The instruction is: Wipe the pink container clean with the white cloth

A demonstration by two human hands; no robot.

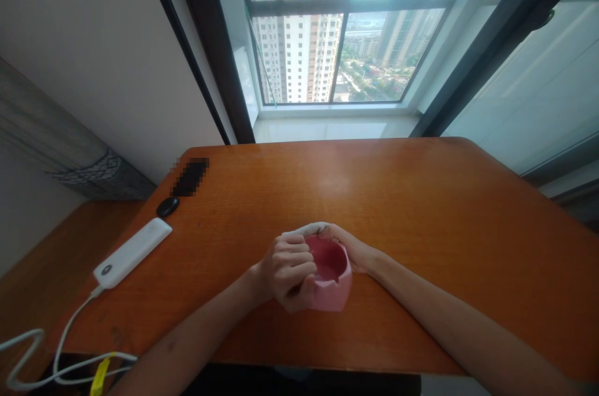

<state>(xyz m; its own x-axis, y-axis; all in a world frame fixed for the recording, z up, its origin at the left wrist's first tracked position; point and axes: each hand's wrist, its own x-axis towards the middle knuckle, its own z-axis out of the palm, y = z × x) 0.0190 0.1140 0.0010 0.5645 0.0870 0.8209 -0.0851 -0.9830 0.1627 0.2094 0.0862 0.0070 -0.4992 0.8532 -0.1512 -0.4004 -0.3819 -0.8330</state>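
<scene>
Item: one faceted pink cup (333, 287), deep rose inside, held above the middle of the near half of an orange wood-grain bench (374, 187) or resting on it; the hands hide whether it touches. Left hand (285, 272): fingers (290, 259) curled tightly over the near rim, firmly gripping the cup. Right hand (349, 246): fingers (330, 232) wrapped around the far side, closed on the cup and on a crumpled white cloth (306, 228) bunched at the rim. Also on the bench, toward the left: a white power bank (131, 252), with a white cable (63, 346) trailing toward the near left corner; a small black oval object (167, 206), just beyond it; and a black oblong item (189, 176), pixelated and not identifiable. A yellow tag (100, 374) sits on the cable. Beyond the far edge: a large window (346, 28) overlooking tower blocks.
</scene>
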